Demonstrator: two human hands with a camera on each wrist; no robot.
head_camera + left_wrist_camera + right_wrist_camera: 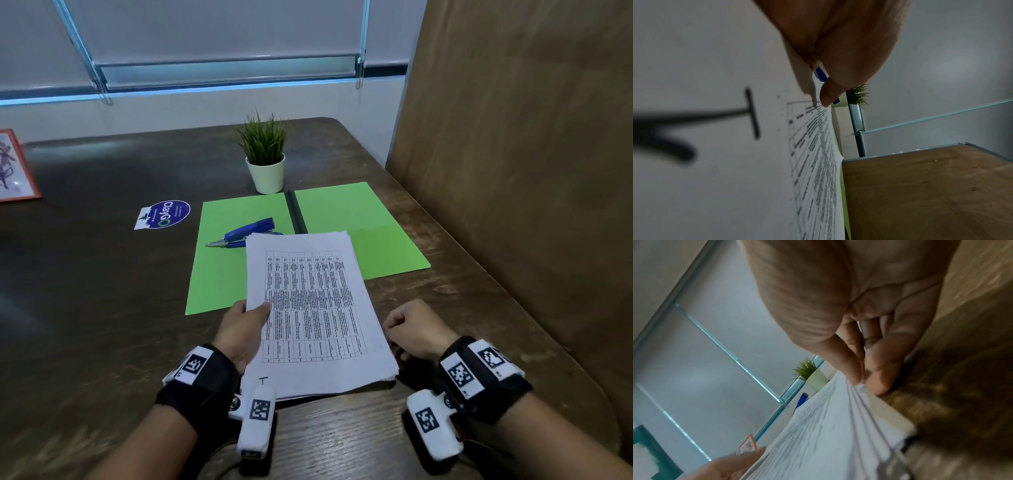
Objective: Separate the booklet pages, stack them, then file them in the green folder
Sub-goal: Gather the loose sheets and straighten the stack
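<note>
Pages point(318, 308): long axis runs away from person, over green folder point(219, 274) | left hand point(239, 332) pinches; right hand point(411, 332) pinches edge

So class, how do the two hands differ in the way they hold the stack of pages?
The left hand pinches the pages at their left edge, thumb flat on top. The right hand curls at the right edge, fingertips fanning the sheets apart. Both wear wrist cameras.
</note>
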